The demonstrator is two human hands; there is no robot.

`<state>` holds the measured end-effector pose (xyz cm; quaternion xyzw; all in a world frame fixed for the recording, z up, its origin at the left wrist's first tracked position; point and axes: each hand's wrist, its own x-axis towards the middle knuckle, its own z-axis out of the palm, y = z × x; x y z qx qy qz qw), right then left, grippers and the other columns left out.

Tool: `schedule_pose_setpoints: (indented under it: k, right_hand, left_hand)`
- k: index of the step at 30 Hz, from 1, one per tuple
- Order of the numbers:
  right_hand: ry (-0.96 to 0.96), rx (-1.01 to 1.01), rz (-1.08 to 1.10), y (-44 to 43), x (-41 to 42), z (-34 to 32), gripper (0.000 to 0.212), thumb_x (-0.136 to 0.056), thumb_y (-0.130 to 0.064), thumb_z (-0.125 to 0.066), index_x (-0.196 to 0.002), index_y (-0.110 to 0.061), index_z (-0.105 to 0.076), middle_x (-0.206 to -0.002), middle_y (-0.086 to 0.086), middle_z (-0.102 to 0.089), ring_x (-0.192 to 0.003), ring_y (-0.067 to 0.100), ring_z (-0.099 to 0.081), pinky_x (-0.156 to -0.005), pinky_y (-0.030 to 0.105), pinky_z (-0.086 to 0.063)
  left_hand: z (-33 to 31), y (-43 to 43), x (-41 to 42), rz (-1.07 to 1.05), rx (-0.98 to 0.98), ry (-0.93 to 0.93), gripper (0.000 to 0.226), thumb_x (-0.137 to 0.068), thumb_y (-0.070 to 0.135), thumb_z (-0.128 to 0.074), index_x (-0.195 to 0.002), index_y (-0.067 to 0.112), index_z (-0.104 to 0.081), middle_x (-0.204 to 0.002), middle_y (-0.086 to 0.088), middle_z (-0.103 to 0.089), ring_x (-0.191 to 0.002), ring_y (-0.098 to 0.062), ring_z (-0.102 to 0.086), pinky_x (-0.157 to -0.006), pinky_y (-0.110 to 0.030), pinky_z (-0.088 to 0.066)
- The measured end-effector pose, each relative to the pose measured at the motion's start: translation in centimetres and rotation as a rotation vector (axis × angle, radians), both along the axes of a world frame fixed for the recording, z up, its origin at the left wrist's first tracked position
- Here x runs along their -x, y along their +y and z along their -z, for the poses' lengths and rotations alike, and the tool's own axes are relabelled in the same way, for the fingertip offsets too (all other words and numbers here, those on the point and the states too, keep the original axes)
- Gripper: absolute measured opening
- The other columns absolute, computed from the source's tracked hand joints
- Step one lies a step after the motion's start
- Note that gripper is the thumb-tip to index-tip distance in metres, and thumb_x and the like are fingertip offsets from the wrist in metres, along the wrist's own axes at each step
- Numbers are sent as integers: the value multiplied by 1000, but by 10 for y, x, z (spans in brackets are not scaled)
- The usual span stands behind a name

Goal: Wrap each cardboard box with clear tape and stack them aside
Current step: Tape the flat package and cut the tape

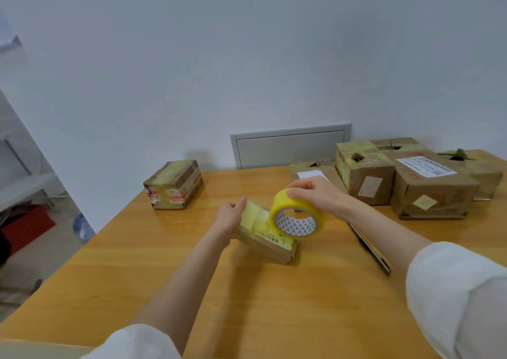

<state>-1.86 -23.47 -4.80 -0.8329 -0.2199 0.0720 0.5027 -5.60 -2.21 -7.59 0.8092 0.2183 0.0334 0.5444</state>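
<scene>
The wrapping step was in hand, on a small cardboard box (pixel 267 239) that sat near the middle of the worktop (pixel 164 262), between the two forearms. The left hand (pixel 231 213) gripped the box's far-left end, fingers curled over its top edge. The right hand (pixel 321 194) held the tape roll (pixel 296 223) from above, fingers bent over the yellow outer band; the thumb was hidden behind the roll. The roll stood on edge against the box's upper face toward its right side, its open core facing the near side. Yellowish tape already covered much of the upper face, beside a barcode label. The box's long axis ran from far left to near right, with the near-right end pointing at the person's right elbow. Its left end looked slightly lifted, though I could not tell for sure. By my reading, the next move called for drawing the roll on around the box while the left hand turned it, keeping the strip taut and flat, then cutting it. A slim pen-like tool (pixel 369 245), perhaps a cutter, lay on the worktop just beside the right forearm. One taped box (pixel 173 184) sat alone at the far left edge, seemingly the finished pile. A cluster of larger boxes (pixel 428 191) waited at the far right, some with torn tops, so much of the task seemed left to do.
</scene>
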Motion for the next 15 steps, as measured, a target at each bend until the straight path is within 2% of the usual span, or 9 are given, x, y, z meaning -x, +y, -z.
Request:
schedule_pose_setpoints:
  k: [3, 6, 8, 11, 15]
  right_hand:
    - [-59, 59, -15, -2, -1, -5, 22, -93, -32, -60, -112, -24, -69, -110, -6, -64, -103, 11, -59, -90, 29, -49]
    - [-145, 275, 5, -13, -8, -3, 30, -88, -43, -63, -111, -26, -70, -116, -7, -65, -105, 10, -57, -89, 26, -45]
    - [-133, 355, 21, -20, -10, 2, 36, -85, -50, -63, -112, -27, -70, -120, -7, -63, -108, 10, -56, -90, 26, -44]
    - [-64, 312, -6, -26, -7, 2, 39, -87, -51, -62, -118, -27, -67, -119, -8, -59, -108, 9, -54, -87, 25, -42]
    - [56, 198, -53, -35, -5, -5, 14, -90, -42, -61, -104, -39, -63, -106, -13, -57, -98, 8, -56, -76, 23, -46]
  left_hand:
    - [4, 2, 3, -16, 49, -22, 38, -98, 43, -45, -96, 7, -55, -97, -12, -61, -87, -27, -59, -77, -37, -48]
    - [2, 10, 5, -29, 87, -41, 38, -99, 42, -43, -108, 8, -54, -99, -9, -63, -91, -26, -63, -81, -39, -51]
    - [2, 14, 4, -8, 85, -50, 40, -98, 45, -43, -111, 9, -55, -105, -11, -66, -97, -28, -65, -83, -41, -52]
    - [3, 13, 4, -19, 139, -75, 39, -99, 43, -44, -113, 8, -54, -105, -12, -66, -94, -27, -66, -80, -40, -53]
    - [5, 15, 7, -30, 201, -80, 32, -99, 41, -44, -101, 12, -58, -96, -9, -68, -84, -24, -67, -71, -35, -53]
